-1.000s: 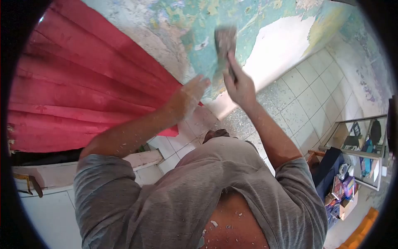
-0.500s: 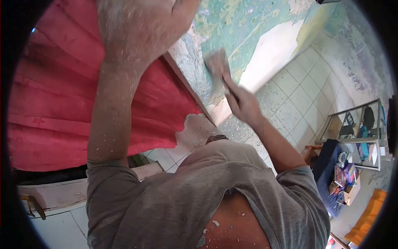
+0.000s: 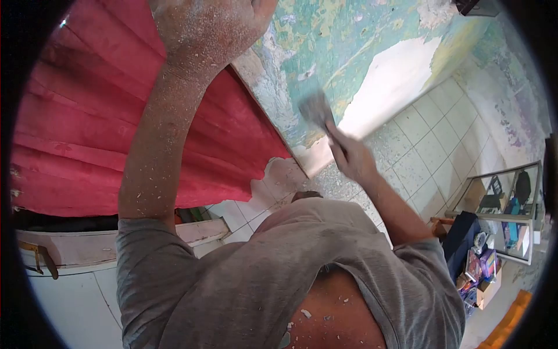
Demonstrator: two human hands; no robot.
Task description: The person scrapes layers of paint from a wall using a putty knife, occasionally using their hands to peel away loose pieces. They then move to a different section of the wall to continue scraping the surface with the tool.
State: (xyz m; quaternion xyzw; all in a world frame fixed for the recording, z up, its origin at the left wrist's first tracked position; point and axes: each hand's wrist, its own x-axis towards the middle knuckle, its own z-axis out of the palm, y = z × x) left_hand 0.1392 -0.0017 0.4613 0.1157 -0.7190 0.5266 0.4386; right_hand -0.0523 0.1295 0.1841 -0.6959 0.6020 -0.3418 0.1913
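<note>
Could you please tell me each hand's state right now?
Left hand: cannot tell, fingers mostly out of frame.
Right hand: closed, holding a scraper.

At the upper right of the red curtain (image 3: 75, 128), the top edge crops the left hand (image 3: 209, 29); its fingertips are out of view. Right of the curtain, the scraper (image 3: 317, 109) is blurred; contact with the wall (image 3: 331, 52) cannot be determined. The right hand (image 3: 356, 158) conceals part of the scraper. Far right of the curtain, a dark object (image 3: 476, 7) is cropped.

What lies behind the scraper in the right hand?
Patchy green wall shows around the scraper; the spot directly behind it is hidden.
</note>
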